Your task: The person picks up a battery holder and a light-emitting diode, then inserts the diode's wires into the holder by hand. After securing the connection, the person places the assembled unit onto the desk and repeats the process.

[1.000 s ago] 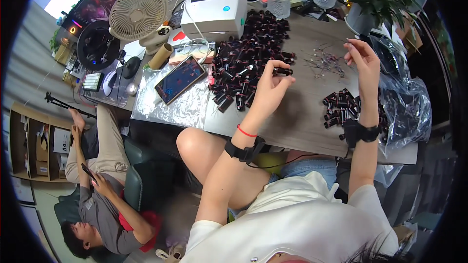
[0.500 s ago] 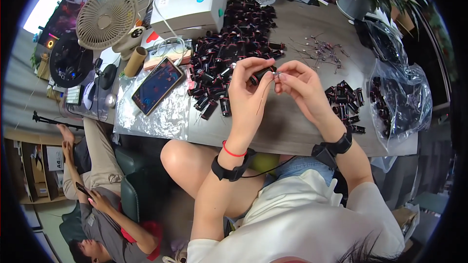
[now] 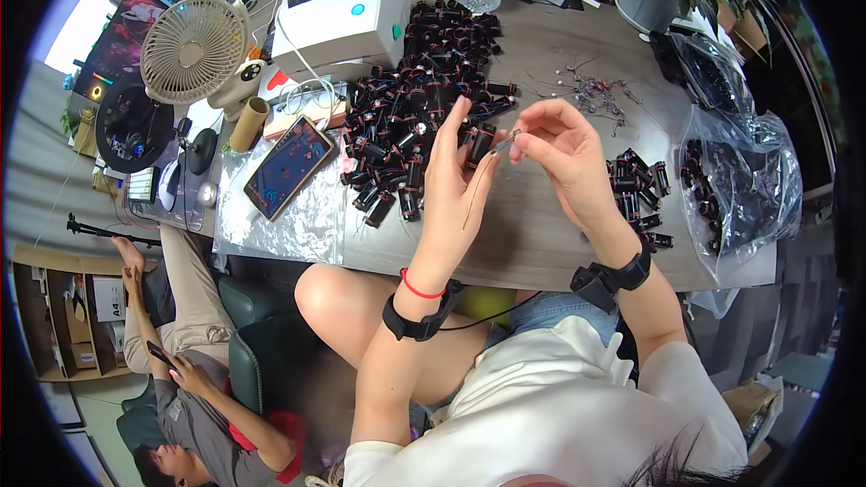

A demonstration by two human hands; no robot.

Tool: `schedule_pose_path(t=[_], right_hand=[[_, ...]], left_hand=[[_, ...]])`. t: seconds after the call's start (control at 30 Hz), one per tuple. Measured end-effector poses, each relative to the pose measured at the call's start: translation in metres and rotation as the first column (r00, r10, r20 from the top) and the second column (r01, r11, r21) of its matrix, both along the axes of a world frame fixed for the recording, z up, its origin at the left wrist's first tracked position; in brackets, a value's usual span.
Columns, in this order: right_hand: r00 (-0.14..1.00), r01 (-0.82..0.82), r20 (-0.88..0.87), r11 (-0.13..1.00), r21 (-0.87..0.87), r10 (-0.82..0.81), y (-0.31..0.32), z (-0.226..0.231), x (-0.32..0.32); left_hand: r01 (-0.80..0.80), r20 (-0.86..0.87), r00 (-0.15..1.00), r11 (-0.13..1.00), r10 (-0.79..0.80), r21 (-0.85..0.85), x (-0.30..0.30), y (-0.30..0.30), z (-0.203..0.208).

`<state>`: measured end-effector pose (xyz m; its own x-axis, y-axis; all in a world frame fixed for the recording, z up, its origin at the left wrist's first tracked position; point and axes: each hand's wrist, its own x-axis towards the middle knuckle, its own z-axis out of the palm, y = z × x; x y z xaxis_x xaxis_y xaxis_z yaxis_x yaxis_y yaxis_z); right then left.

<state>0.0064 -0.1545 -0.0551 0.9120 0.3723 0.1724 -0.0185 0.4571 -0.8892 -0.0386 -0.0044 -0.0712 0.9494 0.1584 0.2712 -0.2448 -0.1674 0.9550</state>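
Between the thumb and fingers of my left hand (image 3: 444, 189) is a small black cylinder (image 3: 481, 142) like those piled on the table; its kind is unclear. The fingers of that hand are fairly straight, and a thin dark wire (image 3: 473, 191) runs down across its palm side. My right hand (image 3: 570, 158) is closed in a pinch at the cylinder's right, on a thin wire end (image 3: 514, 135). Exactly how the wire meets the cylinder is hidden by the fingers. Beyond my hands lies a large pile of black cylinders (image 3: 428, 81) with red bands.
Small parts with thin leads (image 3: 600, 90) lie scattered behind my right hand. A smaller group of cylinders (image 3: 639, 182) sits beside a clear plastic bag (image 3: 749, 180). Leftward are a phone (image 3: 289, 167), a cardboard tube (image 3: 248, 124), a white printer (image 3: 338, 13) and a fan (image 3: 191, 50). Another person (image 3: 194, 397) sits at left.
My left fingers have straightened from a curled hold, showing more of the cylinder. My right hand stays pinched near the same spot. The view has shifted slightly.
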Motion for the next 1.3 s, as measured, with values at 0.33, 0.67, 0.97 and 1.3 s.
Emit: schedule_pose_path(t=[0.33,0.67,0.97,1.3], right_hand=[[0.996,-0.085,-0.002,0.996,-0.032,0.085,-0.004,0.003,-0.001],[0.947,0.175,0.308,0.952,-0.252,-0.093,0.003,0.002,-0.008],[0.935,0.211,0.342,0.922,-0.326,-0.093,0.002,0.003,-0.008],[0.950,0.129,0.309,0.960,-0.248,-0.048,0.003,0.003,-0.005]], left_hand=[[0.111,-0.065,0.993,0.982,-0.102,0.155,-0.007,-0.002,0.027],[-0.012,0.140,0.989,0.934,-0.042,0.358,-0.006,0.000,0.013],[-0.013,0.089,0.996,0.912,-0.026,0.410,-0.011,0.001,0.019],[-0.174,0.324,0.946,0.817,-0.017,0.549,-0.007,0.000,0.009]])
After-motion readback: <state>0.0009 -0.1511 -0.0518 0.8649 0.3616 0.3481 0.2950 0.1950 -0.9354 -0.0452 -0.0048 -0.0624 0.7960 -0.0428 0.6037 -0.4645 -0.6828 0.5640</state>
